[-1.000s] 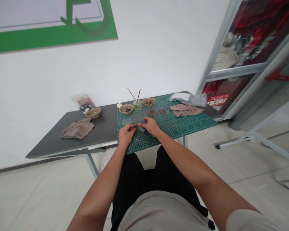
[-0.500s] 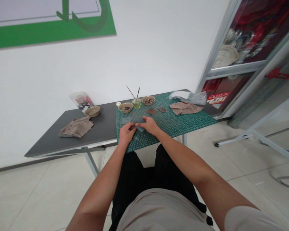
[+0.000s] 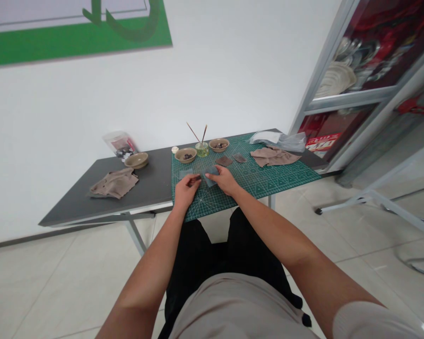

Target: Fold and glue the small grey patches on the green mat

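Left hand (image 3: pixel 186 191) pinches a dark stick (image 3: pixel 195 179) pointing right, toward the grey sheet (image 3: pixel 209 178) pinned under the half-curled right hand (image 3: pixel 226 181).

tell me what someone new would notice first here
The eye goes first to the bare left hand and right hand, close together on a green cutting mat lying on a grey table. Beyond them, at the mat's far side, thin sticks stand in a small glass jar. To the right, a glass-fronted cabinet shows plates against red, and a green-and-white sign spans the upper left wall.
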A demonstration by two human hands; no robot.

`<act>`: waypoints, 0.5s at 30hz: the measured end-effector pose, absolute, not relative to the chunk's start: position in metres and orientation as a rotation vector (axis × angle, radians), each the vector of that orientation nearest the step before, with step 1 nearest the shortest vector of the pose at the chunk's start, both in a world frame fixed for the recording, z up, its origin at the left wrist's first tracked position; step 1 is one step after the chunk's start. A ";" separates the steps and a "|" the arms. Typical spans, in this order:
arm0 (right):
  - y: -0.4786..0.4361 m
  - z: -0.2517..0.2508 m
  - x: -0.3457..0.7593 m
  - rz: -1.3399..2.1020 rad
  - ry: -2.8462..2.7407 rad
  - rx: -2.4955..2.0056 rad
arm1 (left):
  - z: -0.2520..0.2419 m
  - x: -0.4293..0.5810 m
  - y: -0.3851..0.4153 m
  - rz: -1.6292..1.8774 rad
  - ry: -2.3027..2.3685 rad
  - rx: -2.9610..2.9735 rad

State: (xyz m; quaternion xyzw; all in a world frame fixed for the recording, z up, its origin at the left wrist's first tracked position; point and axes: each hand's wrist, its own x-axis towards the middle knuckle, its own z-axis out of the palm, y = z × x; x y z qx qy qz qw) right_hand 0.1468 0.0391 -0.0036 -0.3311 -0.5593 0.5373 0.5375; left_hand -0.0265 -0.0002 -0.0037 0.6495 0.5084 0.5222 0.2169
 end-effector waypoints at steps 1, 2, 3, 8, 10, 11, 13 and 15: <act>0.038 -0.003 0.147 1.290 -1.330 -0.789 | -0.004 -0.027 0.000 1.434 1.388 1.790; 0.038 -0.002 0.147 1.297 -1.331 -0.789 | -0.004 -0.027 0.001 1.423 1.373 1.783; 0.037 -0.001 0.147 1.300 -1.338 -0.789 | -0.005 -0.027 0.001 1.411 1.367 1.781; 0.034 0.000 0.144 1.229 -1.548 -0.832 | -0.004 -0.026 -0.001 1.314 1.408 1.849; 0.034 -0.001 0.143 1.154 -1.613 -0.871 | -0.003 -0.025 -0.004 1.290 1.440 1.877; 0.035 -0.001 0.142 1.112 -1.636 -0.892 | -0.002 -0.025 -0.005 1.291 1.451 1.879; 0.036 -0.002 0.142 1.040 -1.689 -0.929 | -0.001 -0.024 -0.006 1.307 1.455 1.860; 0.038 -0.002 0.143 0.988 -1.723 -0.958 | -0.001 -0.024 -0.006 1.335 1.447 1.817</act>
